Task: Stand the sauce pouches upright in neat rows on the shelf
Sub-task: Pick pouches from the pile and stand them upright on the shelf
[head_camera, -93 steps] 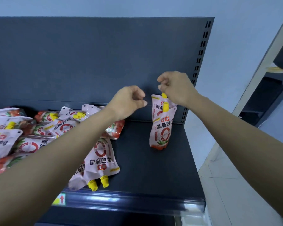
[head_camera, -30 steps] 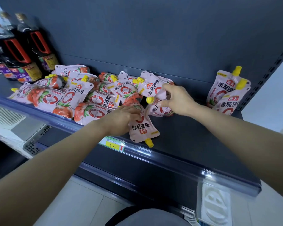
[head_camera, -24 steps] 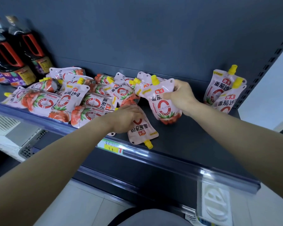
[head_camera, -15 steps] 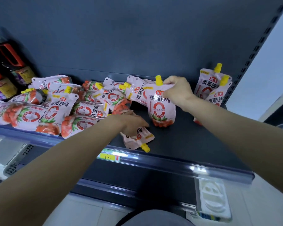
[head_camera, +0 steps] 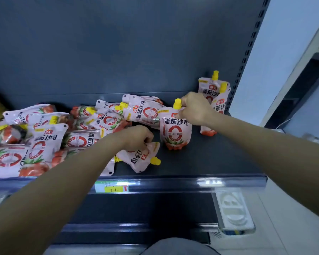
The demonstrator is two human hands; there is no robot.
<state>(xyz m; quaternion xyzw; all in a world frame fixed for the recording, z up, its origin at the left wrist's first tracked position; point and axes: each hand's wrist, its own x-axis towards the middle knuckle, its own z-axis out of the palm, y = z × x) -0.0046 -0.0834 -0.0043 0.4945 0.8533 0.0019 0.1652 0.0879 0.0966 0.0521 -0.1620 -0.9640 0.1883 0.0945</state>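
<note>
the dark grey metal shelf [head_camera: 201, 162] has a matte deck, a flat back panel of the same colour and a perforated upright [head_camera: 247, 52] at its right end; a glossy front rail runs along the edge and carries a green and yellow price tag [head_camera: 111, 187]. to the right is a pale blue wall and light tiled floor. the right hand [head_camera: 195, 107] pinches the top corner of a tomato sauce pouch [head_camera: 175, 129] beside its yellow cap, holding it upright with its base on the deck. the pouch is soft, glossy pink-white plastic, rounded at the bottom, printed with a red ring and tomatoes. two standing pouches [head_camera: 215, 94] lean together at the back right corner, just behind that hand. the left hand [head_camera: 136, 138] is closed on a flat pouch [head_camera: 142, 159] lying near the front edge, its cap pointing right. a heap of pouches [head_camera: 63, 129] lies jumbled across the left of the shelf, overlapping each other.
</note>
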